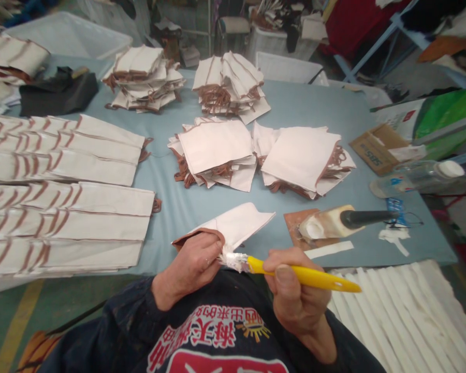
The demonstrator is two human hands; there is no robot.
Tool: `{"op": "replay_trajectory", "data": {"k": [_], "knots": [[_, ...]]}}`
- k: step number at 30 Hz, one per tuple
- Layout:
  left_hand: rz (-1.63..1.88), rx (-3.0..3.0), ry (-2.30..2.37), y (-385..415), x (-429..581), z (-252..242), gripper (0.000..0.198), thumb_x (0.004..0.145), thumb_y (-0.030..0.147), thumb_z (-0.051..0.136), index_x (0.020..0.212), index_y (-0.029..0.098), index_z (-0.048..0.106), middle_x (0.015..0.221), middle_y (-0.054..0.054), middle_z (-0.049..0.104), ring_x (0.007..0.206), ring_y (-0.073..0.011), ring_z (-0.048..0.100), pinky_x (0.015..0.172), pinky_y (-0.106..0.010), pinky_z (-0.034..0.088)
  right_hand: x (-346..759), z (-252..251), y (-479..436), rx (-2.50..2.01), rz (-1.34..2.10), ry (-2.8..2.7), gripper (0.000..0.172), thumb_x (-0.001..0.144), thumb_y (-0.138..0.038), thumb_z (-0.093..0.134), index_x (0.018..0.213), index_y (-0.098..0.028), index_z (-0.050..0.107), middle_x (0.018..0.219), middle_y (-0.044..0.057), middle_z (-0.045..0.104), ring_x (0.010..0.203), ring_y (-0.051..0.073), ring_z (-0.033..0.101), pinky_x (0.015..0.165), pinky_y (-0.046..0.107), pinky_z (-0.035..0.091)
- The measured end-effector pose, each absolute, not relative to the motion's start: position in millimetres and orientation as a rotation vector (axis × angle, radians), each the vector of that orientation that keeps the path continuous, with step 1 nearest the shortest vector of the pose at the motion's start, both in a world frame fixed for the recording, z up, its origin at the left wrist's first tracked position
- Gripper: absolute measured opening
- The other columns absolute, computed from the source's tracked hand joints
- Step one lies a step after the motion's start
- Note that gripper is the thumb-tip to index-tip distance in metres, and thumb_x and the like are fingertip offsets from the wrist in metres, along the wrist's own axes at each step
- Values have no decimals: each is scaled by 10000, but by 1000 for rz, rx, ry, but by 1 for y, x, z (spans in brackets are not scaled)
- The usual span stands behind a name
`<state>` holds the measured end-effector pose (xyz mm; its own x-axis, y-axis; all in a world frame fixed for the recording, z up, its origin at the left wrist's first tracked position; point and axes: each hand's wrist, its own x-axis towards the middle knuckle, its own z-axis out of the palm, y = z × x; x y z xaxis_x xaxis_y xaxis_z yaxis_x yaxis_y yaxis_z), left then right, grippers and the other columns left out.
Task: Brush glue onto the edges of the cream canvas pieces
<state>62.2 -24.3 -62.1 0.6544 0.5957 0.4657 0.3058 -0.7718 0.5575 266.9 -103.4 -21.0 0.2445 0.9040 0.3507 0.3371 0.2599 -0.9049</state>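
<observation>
My left hand [192, 267] is closed on a white fabric piece with brown trim [241, 223], holding it at its trimmed end near the table's front edge. In my right hand [297, 290] is a yellow-handled brush [306, 274], gripped between thumb and fingers. White paste coats its bristles, which meet the fabric beside my left fingertips. To the right stands a pale container [326, 223] with a black handle sticking out, on a brown piece of board. My left fingers hide part of the trim.
Stacks of similar fabric pieces [217, 147] [303, 158] lie beyond my hands on the blue table [163, 243]. Overlapping rows [101, 202] cover the left side. At right are a cardboard box [376, 150], a clear bottle [415, 176] and white strips [396, 311].
</observation>
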Motion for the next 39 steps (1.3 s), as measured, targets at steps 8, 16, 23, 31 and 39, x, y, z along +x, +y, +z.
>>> {"op": "replay_trajectory", "data": {"k": [8, 16, 23, 31, 39], "knots": [[845, 2474, 695, -37, 63, -70, 239, 951, 32, 478, 825, 206, 582, 731, -32, 641, 707, -194, 622, 696, -313, 521, 280, -17, -71, -1506, 870, -1144, 455, 1054, -523, 548, 763, -188, 645, 534, -51, 492, 411, 89, 432, 378, 211, 300], [844, 2510, 703, -41, 58, -77, 230, 946, 33, 489, 865, 202, 623, 724, -37, 676, 714, -194, 669, 717, -309, 552, 303, -21, -58, -1727, 682, -1325, 490, 1025, -543, 540, 716, -190, 678, 503, -30, 501, 440, 127, 467, 422, 248, 344], [836, 2535, 667, -39, 59, -78, 228, 953, 28, 478, 859, 198, 597, 721, -37, 683, 685, -197, 668, 691, -314, 537, 282, 4, -53, -1733, 598, -1529, 416, 1025, -419, 514, 724, -193, 691, 519, -4, 573, 472, 146, 553, 497, 278, 412], [983, 2438, 676, -38, 63, -74, 214, 948, 15, 494, 908, 194, 603, 733, -40, 682, 714, -200, 672, 705, -313, 551, 257, 19, -61, -1503, 836, -1415, 376, 1068, -397, 484, 782, -207, 639, 495, -76, 423, 396, 94, 382, 422, 248, 315], [1053, 2342, 757, -43, 67, -71, 258, 933, -6, 488, 817, 212, 561, 725, -18, 657, 699, -169, 630, 705, -285, 516, 302, -21, -54, -1625, 835, -1075, 463, 995, -591, 608, 758, -195, 636, 488, -78, 416, 403, 85, 376, 384, 225, 257]]}}
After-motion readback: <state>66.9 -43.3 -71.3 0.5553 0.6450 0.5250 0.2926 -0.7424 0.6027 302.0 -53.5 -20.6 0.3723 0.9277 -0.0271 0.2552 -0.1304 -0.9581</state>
